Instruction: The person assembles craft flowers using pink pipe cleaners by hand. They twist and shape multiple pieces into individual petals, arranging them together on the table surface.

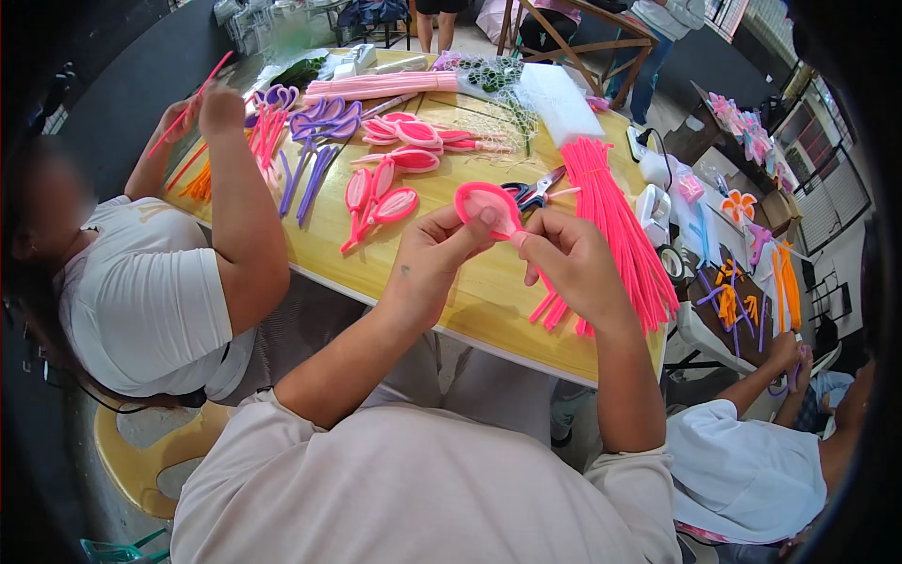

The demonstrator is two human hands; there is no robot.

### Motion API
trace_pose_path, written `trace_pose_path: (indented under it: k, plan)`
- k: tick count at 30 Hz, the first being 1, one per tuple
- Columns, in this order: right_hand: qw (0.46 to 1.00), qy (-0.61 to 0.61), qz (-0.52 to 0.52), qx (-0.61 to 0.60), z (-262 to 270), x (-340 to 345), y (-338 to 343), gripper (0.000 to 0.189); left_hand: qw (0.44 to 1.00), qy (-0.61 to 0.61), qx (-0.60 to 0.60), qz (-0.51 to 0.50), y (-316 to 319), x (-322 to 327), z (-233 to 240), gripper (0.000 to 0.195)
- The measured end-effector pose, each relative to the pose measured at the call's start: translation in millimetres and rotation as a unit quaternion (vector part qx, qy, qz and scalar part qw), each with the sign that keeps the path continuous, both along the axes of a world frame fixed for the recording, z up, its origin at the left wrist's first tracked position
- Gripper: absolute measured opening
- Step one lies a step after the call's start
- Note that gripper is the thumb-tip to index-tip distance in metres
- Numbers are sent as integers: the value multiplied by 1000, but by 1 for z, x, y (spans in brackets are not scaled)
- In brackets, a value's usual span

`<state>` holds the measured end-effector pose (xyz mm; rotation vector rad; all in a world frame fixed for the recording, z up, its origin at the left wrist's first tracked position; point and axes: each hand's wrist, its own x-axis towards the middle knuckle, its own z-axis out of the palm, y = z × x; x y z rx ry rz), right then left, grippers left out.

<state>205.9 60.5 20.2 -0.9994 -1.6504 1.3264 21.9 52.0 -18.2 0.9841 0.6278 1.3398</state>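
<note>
Between my hands, above the front of the wooden table, is a pink pipe-cleaner petal (497,204) with a pale pink centre and a hot pink rim. My left hand (445,247) holds its loop, thumb pressed on the pale centre. My right hand (569,257) pinches its narrow base; the stem below is partly hidden by the fingers. Scissors with dark handles (539,189) lie just behind the petal. Right of my right hand spreads a bundle of hot pink pipe cleaners (609,225). Several finished pink petals (380,194) rest left of my left hand.
Purple petals (328,118), purple stems (310,176) and a pale pink pipe-cleaner bundle (384,86) lie farther back. A white foam block (560,102) stands behind the scissors. At left, a co-worker (162,261) handles a red-pink stem; another person (747,451) sits at right.
</note>
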Motion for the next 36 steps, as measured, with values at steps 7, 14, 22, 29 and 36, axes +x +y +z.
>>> trace_pose_path:
  k: [7, 14, 22, 29, 36]
  plan:
    - [999, -53, 1, 7, 2, -4, -5, 31, 997, 56, -7, 47, -7, 5, 8, 24]
    - [995, -88, 27, 29, 9, 3, -8, 31, 997, 69, -1, -15, -3, -3, 22, 27]
    - [992, -78, 103, 1, 23, 11, -11, 24, 993, 111, 39, -25, -8, -8, 32, 23]
    - [991, -12, 135, -1, 23, 15, -12, 26, 992, 99, 69, -33, -13, -5, 40, 24]
    - [994, -24, 104, 37, 23, 11, -15, 25, 989, 121, 88, 23, -19, 2, 42, 21]
